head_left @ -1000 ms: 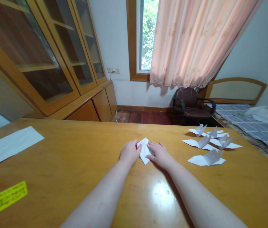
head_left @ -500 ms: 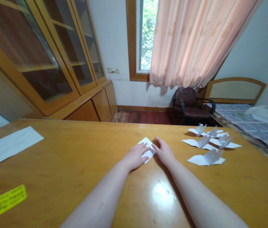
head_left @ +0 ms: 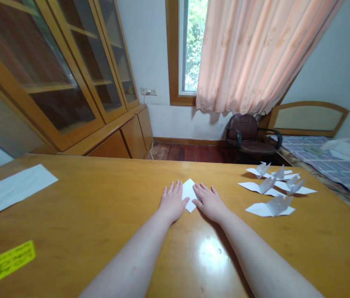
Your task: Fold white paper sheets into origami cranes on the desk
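Note:
A small folded white paper point(head_left: 189, 191) lies flat on the wooden table point(head_left: 100, 215), a little beyond the middle. My left hand point(head_left: 171, 201) rests flat on its left edge, fingers stretched out and slightly spread. My right hand point(head_left: 209, 201) lies flat on its right side, fingers extended, covering part of the paper. Neither hand grips anything.
Several finished white paper cranes point(head_left: 271, 188) stand on the table to the right. A white sheet point(head_left: 7, 191) lies at the far left and a yellow strip point(head_left: 3, 265) at the near left. Beyond the table are a cabinet point(head_left: 69, 82), a dark chair point(head_left: 249, 134) and a bed point(head_left: 333, 165).
My left hand slid from on top of the paper to its left edge and flattened. My right hand moved from the paper's far corner down onto its right side.

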Motion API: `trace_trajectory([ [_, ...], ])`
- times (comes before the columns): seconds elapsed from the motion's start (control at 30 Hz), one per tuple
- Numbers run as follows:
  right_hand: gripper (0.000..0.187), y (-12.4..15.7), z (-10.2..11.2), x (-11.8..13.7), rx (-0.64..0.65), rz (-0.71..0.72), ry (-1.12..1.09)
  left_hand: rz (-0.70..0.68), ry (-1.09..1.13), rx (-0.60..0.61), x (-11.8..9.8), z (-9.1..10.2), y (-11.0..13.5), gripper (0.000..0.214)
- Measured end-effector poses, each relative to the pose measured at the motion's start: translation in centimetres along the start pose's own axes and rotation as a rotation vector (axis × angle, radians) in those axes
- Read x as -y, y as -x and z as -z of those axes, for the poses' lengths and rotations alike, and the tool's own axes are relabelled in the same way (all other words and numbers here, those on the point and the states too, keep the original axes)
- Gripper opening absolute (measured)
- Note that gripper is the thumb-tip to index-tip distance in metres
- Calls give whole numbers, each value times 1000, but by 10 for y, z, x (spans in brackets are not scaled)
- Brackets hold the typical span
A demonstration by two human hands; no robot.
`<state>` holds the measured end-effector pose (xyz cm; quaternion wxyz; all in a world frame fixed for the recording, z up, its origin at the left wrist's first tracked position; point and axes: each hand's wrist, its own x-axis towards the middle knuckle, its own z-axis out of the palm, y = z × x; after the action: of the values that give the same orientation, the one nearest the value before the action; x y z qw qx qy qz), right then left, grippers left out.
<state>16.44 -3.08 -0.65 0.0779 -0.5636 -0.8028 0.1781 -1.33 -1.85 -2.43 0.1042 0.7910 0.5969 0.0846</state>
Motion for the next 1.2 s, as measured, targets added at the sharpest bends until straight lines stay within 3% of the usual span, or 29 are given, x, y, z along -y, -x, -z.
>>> trace_trajectory([
  [0.17,60,1,2,3,18,-17,-1,161,-29,-75,3,3,-5,53],
  [0.57,85,3,7,6,32,-22,-34,111,125,-140,-2,20,-5,24],
  [0.87,67,6,9,5,64,41,9,122,236,-200,-2,23,-4,24],
  [1.2,68,6,11,5,60,24,-5,160,660,-279,1,22,-8,26],
])
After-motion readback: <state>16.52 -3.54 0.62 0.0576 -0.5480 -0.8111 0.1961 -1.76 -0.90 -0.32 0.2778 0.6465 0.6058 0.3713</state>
